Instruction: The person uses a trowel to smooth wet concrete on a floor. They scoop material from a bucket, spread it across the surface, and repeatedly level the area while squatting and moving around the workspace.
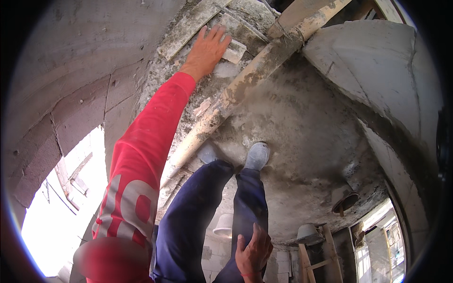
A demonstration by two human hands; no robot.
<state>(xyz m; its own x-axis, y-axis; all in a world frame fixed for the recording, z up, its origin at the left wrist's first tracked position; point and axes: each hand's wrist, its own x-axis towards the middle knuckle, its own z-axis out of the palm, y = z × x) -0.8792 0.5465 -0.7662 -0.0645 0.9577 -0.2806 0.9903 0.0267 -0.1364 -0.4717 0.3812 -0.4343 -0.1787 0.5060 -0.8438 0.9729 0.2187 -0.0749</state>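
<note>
Person's L hand (207,49) part-spread over 1 short block (234,52), hold unclear; R hand (255,254) loosely bent by R leg (250,200), looks empty; 1 pole (250,78), 2 shoes (258,155).

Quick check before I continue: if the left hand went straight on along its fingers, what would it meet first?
Probably the dusty grey slab-like piece just beyond the left hand, though depth is unclear and it might pass above.

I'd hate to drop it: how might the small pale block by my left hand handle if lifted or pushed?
The small pale block by your left hand is probably stiff, given its thick, straight-edged shape. Its flat face suggests it would slide rather than roll if pushed.
</note>
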